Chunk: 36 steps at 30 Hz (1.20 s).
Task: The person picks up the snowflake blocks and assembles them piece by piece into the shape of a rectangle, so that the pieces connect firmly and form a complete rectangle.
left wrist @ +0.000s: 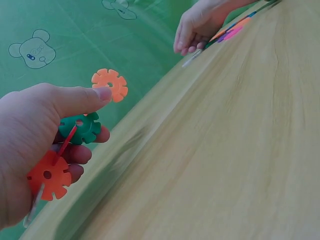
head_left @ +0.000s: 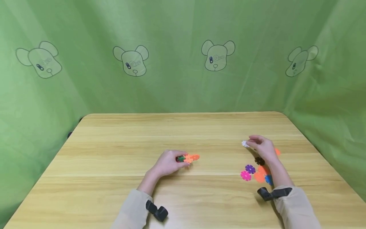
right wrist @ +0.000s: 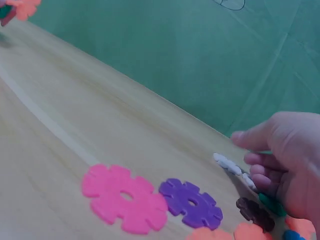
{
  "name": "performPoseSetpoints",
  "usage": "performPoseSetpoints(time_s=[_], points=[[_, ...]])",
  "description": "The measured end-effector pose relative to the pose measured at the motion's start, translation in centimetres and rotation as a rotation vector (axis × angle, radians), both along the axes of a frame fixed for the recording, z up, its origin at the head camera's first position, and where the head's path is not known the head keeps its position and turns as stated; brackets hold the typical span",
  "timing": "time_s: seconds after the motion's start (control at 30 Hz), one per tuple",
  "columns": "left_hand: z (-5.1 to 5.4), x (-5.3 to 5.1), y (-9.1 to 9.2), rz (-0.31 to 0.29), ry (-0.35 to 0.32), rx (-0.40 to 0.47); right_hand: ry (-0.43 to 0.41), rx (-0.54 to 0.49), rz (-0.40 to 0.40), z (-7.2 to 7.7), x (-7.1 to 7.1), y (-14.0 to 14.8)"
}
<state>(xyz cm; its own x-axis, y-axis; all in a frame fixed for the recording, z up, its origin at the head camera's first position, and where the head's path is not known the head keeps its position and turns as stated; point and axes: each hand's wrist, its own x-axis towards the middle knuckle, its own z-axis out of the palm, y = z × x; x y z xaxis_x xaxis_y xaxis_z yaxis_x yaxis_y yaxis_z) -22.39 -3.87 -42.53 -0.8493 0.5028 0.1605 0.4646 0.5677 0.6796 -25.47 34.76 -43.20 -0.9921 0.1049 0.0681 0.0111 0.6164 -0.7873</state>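
Observation:
My left hand (head_left: 169, 163) grips a joined cluster of notched plastic flower discs over the table's middle. An orange disc (left wrist: 116, 86) sticks out past the thumb. A green disc (left wrist: 82, 128), a red disc seen edge-on (left wrist: 65, 142), a red-orange disc (left wrist: 50, 176) and a whitish edge-on disc (left wrist: 35, 207) also show in that hand. At the right, my right hand (head_left: 263, 149) is beside a white disc (head_left: 244, 144), its thumb apart from the fingers. In the right wrist view, fingertips are close to white discs (right wrist: 227, 164); whether they touch is unclear.
Loose discs lie near the right forearm: pink (head_left: 246, 176), purple (head_left: 250, 169), brown (head_left: 259, 161), blue (head_left: 268, 180) and several orange ones (head_left: 259, 177). A green disc (right wrist: 272, 204) is partly under the right hand. Green curtains (head_left: 183, 89) surround the wooden table (head_left: 114, 143).

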Motion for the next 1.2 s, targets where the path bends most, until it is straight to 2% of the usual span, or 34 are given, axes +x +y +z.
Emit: performPoseSetpoints(time_s=[0.23, 0.4, 0.6, 0.87, 1.0, 1.2], points=[[0.0, 0.1, 0.1, -0.002, 0.01, -0.02, 0.007, 0.248, 0.043, -0.2, -0.9, 0.1], [0.0, 0.2, 0.1, -0.002, 0.014, -0.032, -0.021, 0.282, 0.087, 0.0, -1.2, -0.4], [-0.1, 0.0, 0.2, -0.013, 0.044, -0.041, -0.048, 0.283, 0.088, 0.3, -1.2, -0.6], [-0.2, -0.1, 0.2, -0.013, 0.049, -0.068, 0.014, 0.258, 0.094, 0.5, -0.8, -1.3], [-0.2, 0.0, 0.2, -0.009, 0.04, -0.07, 0.025, 0.192, 0.114, 0.8, -0.4, -2.8], [-0.1, 0.1, 0.1, -0.001, 0.028, -0.058, -0.032, 0.054, 0.183, 1.1, 0.3, -6.1]])
